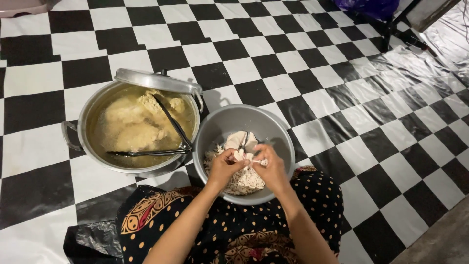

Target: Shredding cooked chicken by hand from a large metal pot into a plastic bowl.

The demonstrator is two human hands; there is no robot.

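A grey metal bowl [229, 122] sits on the floor in front of my lap, holding shredded pale chicken meat [244, 182] and a larger cooked piece [238, 139]. Over the bowl, my left hand [222, 168] and my right hand [269, 168] both pinch one small piece of chicken [242, 155] between their fingertips. To the left stands a large metal pot [88, 115] of yellowish broth with whole chicken pieces [128, 122] in it. Black tongs [168, 139] lie across the pot, and its lid [156, 80] leans on the far rim.
The floor is covered with black and white checkered sheeting [303, 63]. A dark plastic bag [97, 239] lies by my left knee. Clear plastic sheet [430, 63] and a dark stand's legs [391, 29] are at the far right; bare floor [439, 239] shows bottom right.
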